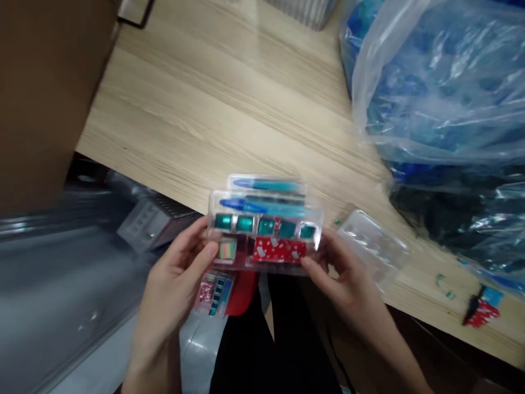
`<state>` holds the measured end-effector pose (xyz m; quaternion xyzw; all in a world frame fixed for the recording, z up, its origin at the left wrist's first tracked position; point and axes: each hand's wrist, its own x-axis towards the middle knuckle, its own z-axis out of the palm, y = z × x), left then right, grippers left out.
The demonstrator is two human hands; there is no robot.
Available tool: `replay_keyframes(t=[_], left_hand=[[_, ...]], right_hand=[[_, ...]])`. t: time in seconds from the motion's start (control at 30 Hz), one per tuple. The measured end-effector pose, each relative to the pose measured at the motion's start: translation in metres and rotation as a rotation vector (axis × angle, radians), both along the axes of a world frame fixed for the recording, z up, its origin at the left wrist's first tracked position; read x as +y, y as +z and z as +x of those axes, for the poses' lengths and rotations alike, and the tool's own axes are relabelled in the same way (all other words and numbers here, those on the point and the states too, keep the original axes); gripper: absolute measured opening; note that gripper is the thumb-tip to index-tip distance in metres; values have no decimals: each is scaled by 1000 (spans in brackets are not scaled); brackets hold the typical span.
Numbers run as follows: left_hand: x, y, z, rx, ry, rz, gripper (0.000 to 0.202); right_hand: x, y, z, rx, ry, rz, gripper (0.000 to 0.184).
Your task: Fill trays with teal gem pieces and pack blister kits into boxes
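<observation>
Both hands hold a transparent plastic blister tray (262, 230) above the table's front edge. My left hand (180, 279) grips its left end, and my right hand (340, 279) grips its right end. The tray carries blue-capped pens (246, 206), a row of several shiny teal squares (266, 226), a small multicoloured piece (227, 249) and a red patterned strip (279, 249). Just below my left hand, a small red and teal printed card (213, 293) sits with a red piece (241, 293) beside it.
A second transparent blister tray (371, 246) lies on the light wood table (205, 109) beside my right hand. Large blue plastic bags (435, 82) fill the back right. A cardboard box (45, 93) stands at the left, above a grey surface (69, 273).
</observation>
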<state>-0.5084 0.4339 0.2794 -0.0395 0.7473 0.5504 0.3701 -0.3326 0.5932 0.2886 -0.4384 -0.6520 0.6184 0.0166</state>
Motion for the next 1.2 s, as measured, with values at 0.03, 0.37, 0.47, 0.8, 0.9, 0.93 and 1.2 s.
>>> replay_keyframes(t=[0.03, 0.37, 0.47, 0.8, 0.9, 0.93, 1.2], left_hand=[[-9, -2, 5, -29, -9, -34, 49], [17, -3, 2, 181, -95, 120, 41], [22, 7, 0, 158, -94, 231, 39], [11, 27, 11, 186, -158, 251, 42], [19, 12, 7, 255, -120, 73, 38], [23, 5, 5, 281, -128, 12, 38], [36, -29, -4, 487, -260, -149, 30]], right_hand=[[-7, -1, 6, -23, 21, -16, 38], [7, -4, -3, 48, -99, 143, 39], [11, 3, -8, 151, -201, 96, 39], [11, 3, 5, 275, -285, -3, 41], [16, -11, -3, 175, -182, 93, 39], [18, -16, -7, 127, -136, 132, 38], [21, -36, -24, -86, 85, 422, 21]])
